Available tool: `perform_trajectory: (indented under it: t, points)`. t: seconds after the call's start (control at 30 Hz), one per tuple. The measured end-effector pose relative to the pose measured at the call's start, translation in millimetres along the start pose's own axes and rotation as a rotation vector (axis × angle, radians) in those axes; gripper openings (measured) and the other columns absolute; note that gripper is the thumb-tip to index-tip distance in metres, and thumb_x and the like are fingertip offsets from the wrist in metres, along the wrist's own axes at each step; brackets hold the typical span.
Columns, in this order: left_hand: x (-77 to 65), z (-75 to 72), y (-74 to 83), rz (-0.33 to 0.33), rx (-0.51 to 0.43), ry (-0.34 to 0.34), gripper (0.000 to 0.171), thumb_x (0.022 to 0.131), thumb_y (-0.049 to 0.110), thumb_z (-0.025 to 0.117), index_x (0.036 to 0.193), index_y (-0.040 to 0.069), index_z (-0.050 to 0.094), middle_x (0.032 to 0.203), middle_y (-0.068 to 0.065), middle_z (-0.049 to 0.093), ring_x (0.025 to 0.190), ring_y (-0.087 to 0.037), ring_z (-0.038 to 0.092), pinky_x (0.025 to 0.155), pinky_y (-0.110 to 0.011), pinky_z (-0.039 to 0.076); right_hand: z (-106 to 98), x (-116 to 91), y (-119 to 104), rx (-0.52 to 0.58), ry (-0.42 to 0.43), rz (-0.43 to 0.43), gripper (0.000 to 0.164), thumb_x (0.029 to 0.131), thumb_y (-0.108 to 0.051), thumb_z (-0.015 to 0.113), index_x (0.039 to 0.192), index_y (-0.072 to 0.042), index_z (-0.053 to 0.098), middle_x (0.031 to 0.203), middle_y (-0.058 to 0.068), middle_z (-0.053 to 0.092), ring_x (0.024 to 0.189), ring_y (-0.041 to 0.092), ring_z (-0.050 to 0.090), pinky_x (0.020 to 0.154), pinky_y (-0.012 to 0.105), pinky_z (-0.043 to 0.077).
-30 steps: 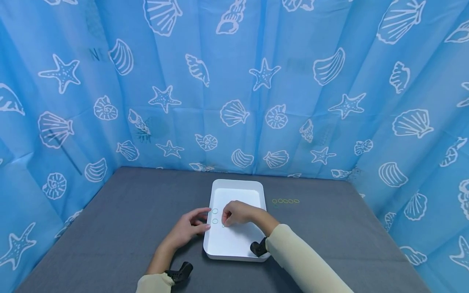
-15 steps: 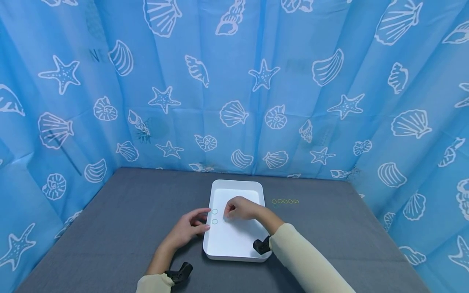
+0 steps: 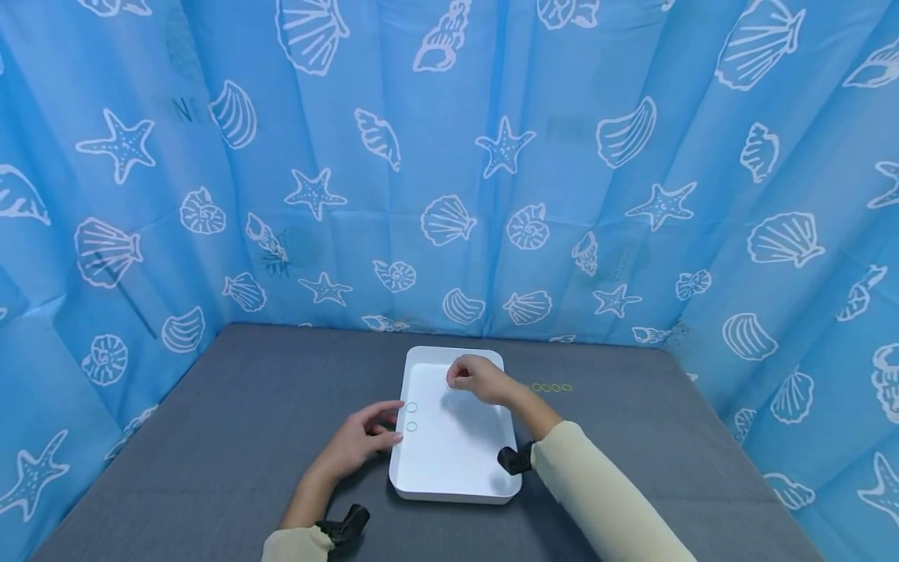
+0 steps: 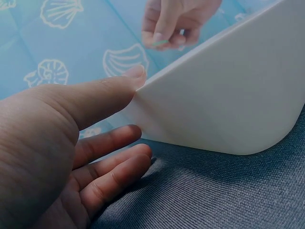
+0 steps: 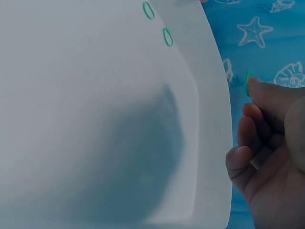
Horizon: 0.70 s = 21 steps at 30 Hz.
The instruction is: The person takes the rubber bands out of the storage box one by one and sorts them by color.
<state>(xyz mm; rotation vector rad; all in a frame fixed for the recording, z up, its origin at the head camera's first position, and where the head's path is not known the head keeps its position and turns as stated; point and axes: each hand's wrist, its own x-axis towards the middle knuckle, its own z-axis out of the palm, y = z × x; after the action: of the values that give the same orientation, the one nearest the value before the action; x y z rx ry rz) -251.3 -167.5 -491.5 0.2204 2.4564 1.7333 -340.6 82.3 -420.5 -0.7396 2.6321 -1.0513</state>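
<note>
My right hand (image 3: 477, 378) is raised over the far part of a white tray (image 3: 449, 472). Between its thumb and fingertips it pinches a small green rubber band (image 5: 248, 84), a thin loop. Two more green rubber bands (image 3: 411, 407) lie inside the tray along its left wall, one nearer than the other. My left hand (image 3: 361, 433) is at the tray's left side with fingers spread and relaxed. In the left wrist view its thumb (image 4: 107, 98) touches the rim's corner, and the other fingers lie loosely below, close to the outer wall.
A row of yellow rubber bands (image 3: 551, 387) lies on the grey cloth (image 3: 632, 453) right of the tray, partly hidden by my right wrist. Behind the table hangs a blue curtain (image 3: 393, 179) printed with shells and starfish.
My right hand has lifted a green rubber band from the tray floor near the left wall and moved it away toward the far right. My left hand stays where it was.
</note>
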Motion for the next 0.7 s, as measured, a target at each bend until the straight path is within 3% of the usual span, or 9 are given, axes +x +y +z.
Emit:
perform_trajectory:
  t: [0.4,0.7]
  points:
    - [-0.9,0.4,0.9,0.009,0.003,0.008,0.052,0.087,0.024,0.075,0.135,0.018,0.058,0.120,-0.010,0.060,0.088,-0.020,0.059,0.072,-0.036,0.046,-21.6,-9.5,18.9,0.052,0.178,0.059,0.005,0.096,-0.005,0.060,0.091,-0.004,0.062,0.085,0.004,0.057,0.077,0.019,0.050,0.070,0.033,0.043]
    - [-0.2,1.0,0.0,0.007,0.002,0.012,0.051,0.087,0.023,0.074,0.135,0.019,0.058,0.120,-0.009,0.060,0.088,-0.020,0.060,0.072,-0.036,0.046,-33.0,-24.3,44.6,0.054,0.232,0.055,0.006,0.096,-0.003,0.058,0.093,0.001,0.061,0.082,0.006,0.055,0.073,0.019,0.047,0.068,0.034,0.041]
